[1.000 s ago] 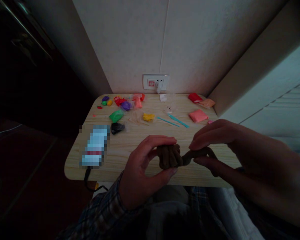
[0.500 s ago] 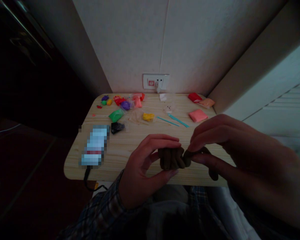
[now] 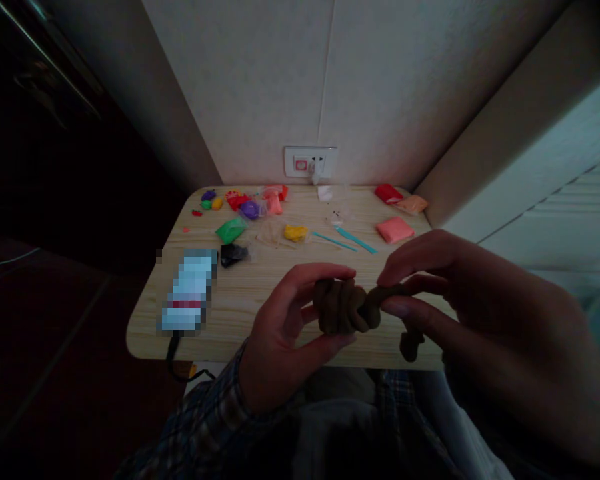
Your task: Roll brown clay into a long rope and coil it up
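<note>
Over the front of the table, my left hand [image 3: 290, 340] grips a ridged, coiled lump of brown modelling clay [image 3: 341, 307] between its thumb and fingers. My right hand [image 3: 460, 313] pinches a strand of the same brown clay [image 3: 387, 291] at the lump's right side. The strand runs from the lump into the pinch, and its loose end [image 3: 410, 345] hangs below my right fingers. Part of the strand is hidden behind those fingers.
A phone [image 3: 189, 291] with a blurred screen and a cable lies at the left. Green [image 3: 231, 230], black [image 3: 234, 255], yellow [image 3: 295, 233] and pink [image 3: 395, 229] clay packs lie farther back, near blue modelling tools [image 3: 355, 240]. A wall socket [image 3: 310, 162] is behind.
The coiled lump has turned slightly in my left hand. My right hand has shifted a little, and the strand's hanging end has swung left.
</note>
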Available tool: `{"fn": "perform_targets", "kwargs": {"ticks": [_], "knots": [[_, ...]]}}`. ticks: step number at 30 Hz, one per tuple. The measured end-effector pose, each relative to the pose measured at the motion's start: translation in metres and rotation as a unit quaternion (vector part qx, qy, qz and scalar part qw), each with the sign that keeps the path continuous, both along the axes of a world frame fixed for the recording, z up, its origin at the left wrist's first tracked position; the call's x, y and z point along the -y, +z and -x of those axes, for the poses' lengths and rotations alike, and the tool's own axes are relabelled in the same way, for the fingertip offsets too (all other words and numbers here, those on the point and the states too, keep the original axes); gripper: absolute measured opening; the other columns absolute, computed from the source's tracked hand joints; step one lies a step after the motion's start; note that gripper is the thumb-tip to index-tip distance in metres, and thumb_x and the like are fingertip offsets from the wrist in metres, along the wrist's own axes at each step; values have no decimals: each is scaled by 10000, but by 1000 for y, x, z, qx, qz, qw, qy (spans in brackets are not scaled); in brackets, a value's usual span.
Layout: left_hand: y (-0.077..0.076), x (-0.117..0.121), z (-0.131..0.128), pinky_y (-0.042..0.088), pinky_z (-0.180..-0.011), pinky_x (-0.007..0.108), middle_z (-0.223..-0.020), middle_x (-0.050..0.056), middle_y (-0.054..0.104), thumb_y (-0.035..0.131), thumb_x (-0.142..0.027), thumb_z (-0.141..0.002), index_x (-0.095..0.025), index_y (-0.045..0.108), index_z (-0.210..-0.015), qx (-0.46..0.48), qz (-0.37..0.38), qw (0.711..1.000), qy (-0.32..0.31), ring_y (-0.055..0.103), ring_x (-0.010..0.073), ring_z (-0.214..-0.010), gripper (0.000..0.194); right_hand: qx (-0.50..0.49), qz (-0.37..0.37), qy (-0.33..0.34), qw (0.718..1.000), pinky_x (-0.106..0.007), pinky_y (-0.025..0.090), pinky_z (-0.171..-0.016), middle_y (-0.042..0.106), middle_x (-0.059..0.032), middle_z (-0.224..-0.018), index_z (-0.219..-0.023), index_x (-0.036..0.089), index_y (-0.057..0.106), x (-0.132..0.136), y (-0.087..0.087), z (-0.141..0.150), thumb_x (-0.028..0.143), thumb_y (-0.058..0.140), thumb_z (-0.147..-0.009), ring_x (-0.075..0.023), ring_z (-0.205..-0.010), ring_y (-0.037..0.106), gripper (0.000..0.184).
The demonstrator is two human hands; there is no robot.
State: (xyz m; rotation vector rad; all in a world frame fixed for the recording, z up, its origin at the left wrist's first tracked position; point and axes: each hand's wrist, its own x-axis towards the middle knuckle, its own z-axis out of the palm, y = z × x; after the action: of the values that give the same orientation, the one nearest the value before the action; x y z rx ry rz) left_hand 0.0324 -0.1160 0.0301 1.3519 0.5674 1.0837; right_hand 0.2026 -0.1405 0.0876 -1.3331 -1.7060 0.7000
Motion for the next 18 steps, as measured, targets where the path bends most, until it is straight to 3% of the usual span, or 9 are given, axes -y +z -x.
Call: {"fn": "perform_targets", "kwargs": {"ticks": [6, 11, 18], "knots": [[1, -1, 0, 480, -875, 273, -1200, 38, 504, 707, -158, -693, -257, 576, -1086, 37, 15, 999, -21, 529, 179, -1071, 426, 5, -11, 9, 1000, -252, 540, -672, 590, 15, -832, -816, 259, 600, -2, -2, -2, 294, 604, -805, -152, -806, 577, 37], [2, -1, -3, 485, -871, 313, -1098, 51, 582, 693, -222, -719, -232, 585, -1031, 55, 41, 998, 5, 570, 191, -1020, 331, 20, -12, 6, 1000, -294, 550, -730, 583, -15, -896, -867, 262, 618, -2, -2, -2, 304, 608, -799, -183, -881, 576, 81], [-1, -2, -6, 496, -855, 303, -1109, 44, 614, 747, -197, -659, -241, 525, -1109, 66, 74, 995, -2, 589, 193, -1023, 503, 34, -6, 10, 999, -293, 552, -679, 591, -26, -916, -918, 277, 633, 1, -1, 0, 270, 572, -818, -184, -857, 595, 117]]}}
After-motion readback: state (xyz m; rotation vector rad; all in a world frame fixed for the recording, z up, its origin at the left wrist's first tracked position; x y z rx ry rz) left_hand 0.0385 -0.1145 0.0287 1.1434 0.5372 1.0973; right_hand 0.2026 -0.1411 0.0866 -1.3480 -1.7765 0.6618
